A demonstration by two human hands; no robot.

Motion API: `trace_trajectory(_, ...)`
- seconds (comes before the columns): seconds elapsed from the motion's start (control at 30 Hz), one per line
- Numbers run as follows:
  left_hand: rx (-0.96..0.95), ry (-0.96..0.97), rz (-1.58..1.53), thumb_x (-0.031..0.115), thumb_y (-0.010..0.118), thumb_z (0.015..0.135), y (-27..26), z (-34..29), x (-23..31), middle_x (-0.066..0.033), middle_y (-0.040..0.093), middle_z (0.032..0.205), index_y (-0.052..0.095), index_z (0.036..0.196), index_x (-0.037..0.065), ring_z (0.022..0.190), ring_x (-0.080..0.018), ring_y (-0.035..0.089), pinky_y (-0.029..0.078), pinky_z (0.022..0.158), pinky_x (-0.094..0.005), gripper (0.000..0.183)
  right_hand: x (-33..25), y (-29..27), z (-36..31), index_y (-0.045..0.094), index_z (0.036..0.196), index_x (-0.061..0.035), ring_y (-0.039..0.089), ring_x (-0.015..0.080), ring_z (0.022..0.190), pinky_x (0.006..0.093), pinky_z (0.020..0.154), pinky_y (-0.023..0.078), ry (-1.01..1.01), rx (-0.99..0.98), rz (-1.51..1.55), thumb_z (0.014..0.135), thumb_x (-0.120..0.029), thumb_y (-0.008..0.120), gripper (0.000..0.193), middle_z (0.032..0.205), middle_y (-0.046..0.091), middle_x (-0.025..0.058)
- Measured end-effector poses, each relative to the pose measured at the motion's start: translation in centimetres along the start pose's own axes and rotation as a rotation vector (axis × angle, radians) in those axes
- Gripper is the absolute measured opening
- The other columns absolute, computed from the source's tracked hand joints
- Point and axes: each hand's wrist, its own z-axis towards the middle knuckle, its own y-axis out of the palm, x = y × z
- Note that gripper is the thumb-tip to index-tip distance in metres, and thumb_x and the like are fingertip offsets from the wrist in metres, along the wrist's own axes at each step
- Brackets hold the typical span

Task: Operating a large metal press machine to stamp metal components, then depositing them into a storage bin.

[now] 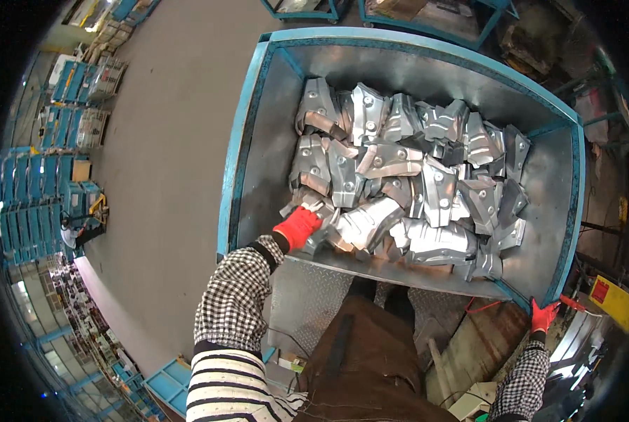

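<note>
A blue-framed metal bin (407, 39) holds many stamped sheet-metal parts, silvery and bent, with round dimples and ribs. My left hand (300, 226), in a red glove, reaches over the near left rim. Its fingers are closed at the edge of a stamped metal part (306, 200) in the pile's near left corner; the fingertips are partly lost among the metal. At the bin's near right corner my right hand (543, 316), also red-gloved, has its fingers bent round the blue rim. Close beside it is a red bar-like handle (573, 302).
Under the bin's near side lies a diamond-plate metal floor (307, 295). A yellow panel (614, 302) and metal pieces crowd the right. Grey floor (163, 141) stretches to the left, past which blue crates (36, 176) are stacked. More blue carts (434, 21) stand beyond the bin.
</note>
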Motion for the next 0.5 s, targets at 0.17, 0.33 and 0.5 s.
trace_trajectory(0.17,0.020,0.003,-0.010,0.013,0.053,0.063,0.6,0.3,-0.1,-0.0097,0.052,0.091,0.051,0.103,0.009,0.088,-0.0262,0.049,0.035,0.079,-0.0401,0.040,-0.9,-1.3,-0.7,0.010,0.133,-0.0014,0.021,0.0348,0.124,0.0408,0.100,0.023,0.069,-0.072,-0.026,0.060,-0.050,0.067,0.105,0.134,0.018,0.0254)
trace_trajectory(0.33,0.153,-0.382,-0.402,0.010,0.055,0.059,-0.8,-1.3,-2.9,-0.0141,0.056,0.094,0.053,0.103,0.006,0.090,-0.0302,0.052,0.039,0.081,-0.0386,0.044,-0.9,-1.2,-0.8,0.010,0.133,-0.0017,0.021,0.0348,0.124,0.0416,0.100,0.022,0.046,-0.043,-0.013,0.061,-0.048,0.068,0.103,0.134,0.018,0.0247)
trace_trajectory(0.5,0.543,-0.784,-0.764,0.007,0.060,0.057,-3.5,-2.7,-5.3,-0.0150,0.059,0.095,0.054,0.103,-0.001,0.086,-0.0272,0.057,0.045,0.075,-0.0339,0.047,-1.2,-1.3,-1.0,0.010,0.133,-0.0006,0.020,0.0350,0.124,0.0408,0.101,0.022,0.075,-0.039,-0.031,0.060,-0.047,0.068,0.104,0.134,0.017,0.0243)
